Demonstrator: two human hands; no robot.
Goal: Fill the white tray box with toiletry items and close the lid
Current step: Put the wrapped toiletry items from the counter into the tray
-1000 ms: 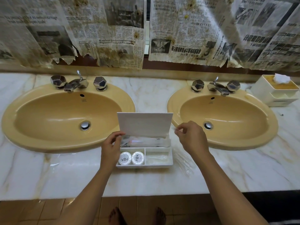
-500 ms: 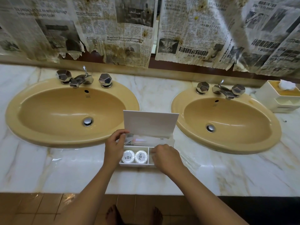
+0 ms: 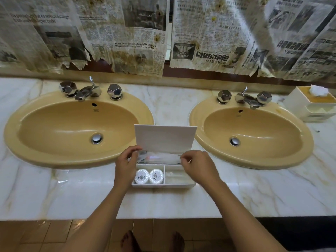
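Nearest to us, our bare feet (image 3: 152,241) stand on the tan tiled floor (image 3: 45,235) below the counter edge. Our two forearms reach up over the white marble counter (image 3: 63,193) to the white tray box (image 3: 163,185), which sits on the counter between the two sinks, close to the front edge.

In the box's front left compartment lie two round wrapped soaps (image 3: 149,176), side by side and touching. The front right compartment holds a clear-wrapped item (image 3: 177,176) that we cannot make out. The long rear compartment holds clear plastic packets (image 3: 160,158), their contents blurred.

Our left hand (image 3: 126,165) is at the box's left end, its fingers curled, with thumb and forefinger pinched at the lower left corner of the lid (image 3: 165,138) or the packet edge there; we cannot tell which. Our right hand (image 3: 198,169) hovers over the right end, fingers curled, with fingertips pinched on the right end of the clear packets. The lid stands upright, open, hinged along the back.

Beyond, a yellow oval sink (image 3: 27,128) lies to the left and a second yellow sink (image 3: 291,157) to the right, each with a chrome faucet and faceted knobs (image 3: 87,91). At the far right stands a white tissue box (image 3: 309,106). Stained newspaper sheets (image 3: 127,33) hang across the wall behind.
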